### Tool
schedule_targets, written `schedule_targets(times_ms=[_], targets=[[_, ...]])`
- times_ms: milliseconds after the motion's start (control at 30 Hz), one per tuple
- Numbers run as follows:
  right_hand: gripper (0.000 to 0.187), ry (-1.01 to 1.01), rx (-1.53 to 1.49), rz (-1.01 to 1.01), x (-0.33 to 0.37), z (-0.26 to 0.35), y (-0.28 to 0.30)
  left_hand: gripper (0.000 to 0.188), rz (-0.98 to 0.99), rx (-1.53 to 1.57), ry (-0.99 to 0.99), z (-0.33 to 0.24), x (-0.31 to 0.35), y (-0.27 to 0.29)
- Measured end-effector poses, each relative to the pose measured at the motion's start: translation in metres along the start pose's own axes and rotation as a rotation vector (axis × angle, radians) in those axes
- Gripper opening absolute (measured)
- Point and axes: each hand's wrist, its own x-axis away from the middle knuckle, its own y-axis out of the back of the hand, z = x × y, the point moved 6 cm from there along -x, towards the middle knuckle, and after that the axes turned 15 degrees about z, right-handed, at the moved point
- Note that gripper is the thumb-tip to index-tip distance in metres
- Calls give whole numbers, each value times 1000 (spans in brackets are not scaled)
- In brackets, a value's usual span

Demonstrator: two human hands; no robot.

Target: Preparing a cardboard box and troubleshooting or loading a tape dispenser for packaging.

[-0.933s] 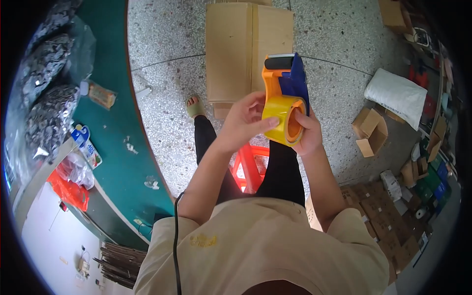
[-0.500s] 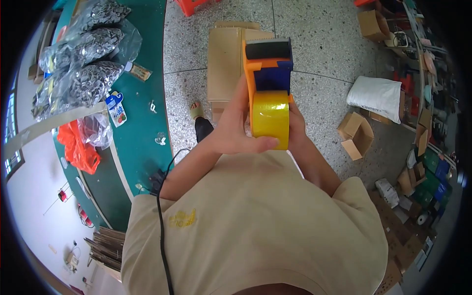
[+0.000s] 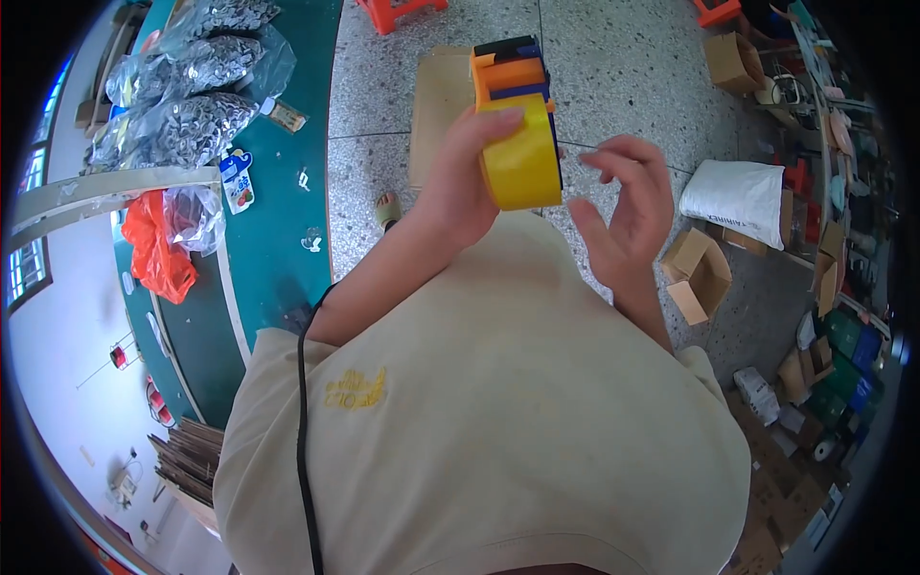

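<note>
A tape dispenser with an orange and dark blue frame carries a wide roll of yellow tape. My left hand grips it from the left, its thumb lying over the top of the roll and its other fingers hidden behind. To the right of the roll, my right hand is apart from it, fingers curved and spread with nothing between them. Partly covered by the dispenser and my left hand, a closed cardboard box stands on the floor beyond.
A green table on the left bears clear bags of silvery metal parts and an orange plastic bag. On the right are an open carton, a white sack and crowded shelves. A red stool stands far ahead.
My right hand has let go of the tape dispenser and moved right, opening its fingers. The dispenser has turned and tilted in my left hand, whose thumb has moved higher on the roll.
</note>
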Motion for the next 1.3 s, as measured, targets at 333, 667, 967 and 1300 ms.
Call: schedule_targets(times_ms=[333,667,967,1300], targets=[[20,-39,-174,80,1,2,-16,57,56,-150,-39,-5,-2,-15],[13,-150,-410,-17,12,-2,-8,84,286,-232,-82,0,5,-10],[14,-24,-399,-45,16,2,-4,103,359,-375,-211,-6,6,-19],[23,31,-381,194,24,20,3,114,432,-363,-189,-14,7,-41]])
